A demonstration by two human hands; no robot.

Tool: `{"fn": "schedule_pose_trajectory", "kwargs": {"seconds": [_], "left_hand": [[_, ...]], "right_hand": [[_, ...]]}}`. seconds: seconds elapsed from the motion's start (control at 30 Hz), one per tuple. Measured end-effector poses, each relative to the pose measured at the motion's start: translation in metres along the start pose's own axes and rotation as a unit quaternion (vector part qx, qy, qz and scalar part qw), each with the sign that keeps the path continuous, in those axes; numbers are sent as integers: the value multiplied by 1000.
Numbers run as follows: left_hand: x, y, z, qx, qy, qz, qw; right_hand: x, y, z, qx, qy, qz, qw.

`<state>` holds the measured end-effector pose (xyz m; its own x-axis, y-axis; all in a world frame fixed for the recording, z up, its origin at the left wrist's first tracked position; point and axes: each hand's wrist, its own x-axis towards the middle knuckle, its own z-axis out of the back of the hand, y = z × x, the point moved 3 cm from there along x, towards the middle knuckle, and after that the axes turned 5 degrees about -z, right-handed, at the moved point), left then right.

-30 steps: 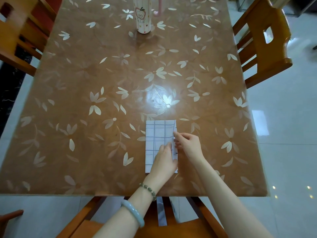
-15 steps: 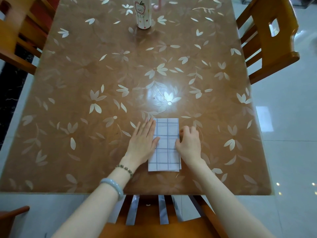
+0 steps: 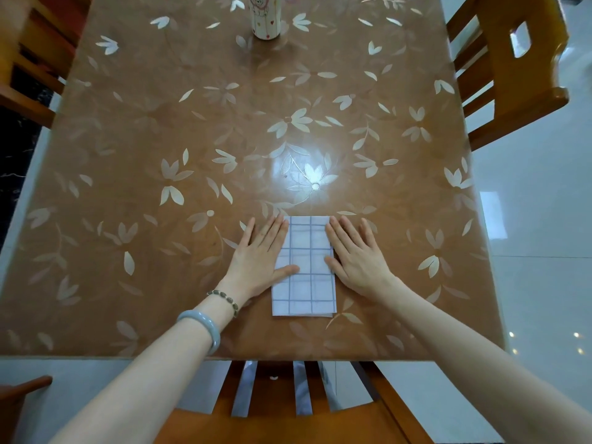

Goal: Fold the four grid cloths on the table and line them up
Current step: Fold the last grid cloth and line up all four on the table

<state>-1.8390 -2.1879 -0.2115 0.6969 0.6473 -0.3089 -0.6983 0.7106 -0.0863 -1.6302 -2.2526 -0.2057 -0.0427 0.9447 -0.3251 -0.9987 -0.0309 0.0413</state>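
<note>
Left hand (image 3: 257, 263) and right hand (image 3: 357, 261), fingers straight, press either side of one folded grid cloth (image 3: 307, 285); no others in view.

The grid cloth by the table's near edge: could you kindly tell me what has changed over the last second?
The right hand released the pinched right edge of the grid cloth and flattened along it. The left hand slid from its lower middle to its left edge, fingers straight. Both now press it flat. The grid cloth stayed folded in place, and the cup at the far end stayed too.
</note>
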Motion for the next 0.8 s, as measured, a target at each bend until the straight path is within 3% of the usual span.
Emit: {"fn": "schedule_pose_trajectory", "kwargs": {"seconds": [0.2,0.4,0.57,0.8], "left_hand": [[0,-1,0,9,-3,-3,1000],[1,0,-1,20,-19,-20,999],[1,10,-1,13,-9,-57,998],[-5,21,3,24,20,-106,994]], "right_hand": [[2,32,24,16,-57,40,997],[20,55,5,40,21,23,999],[8,23,-2,24,1,19,1000],[8,8,6,-2,60,73,995]]}}
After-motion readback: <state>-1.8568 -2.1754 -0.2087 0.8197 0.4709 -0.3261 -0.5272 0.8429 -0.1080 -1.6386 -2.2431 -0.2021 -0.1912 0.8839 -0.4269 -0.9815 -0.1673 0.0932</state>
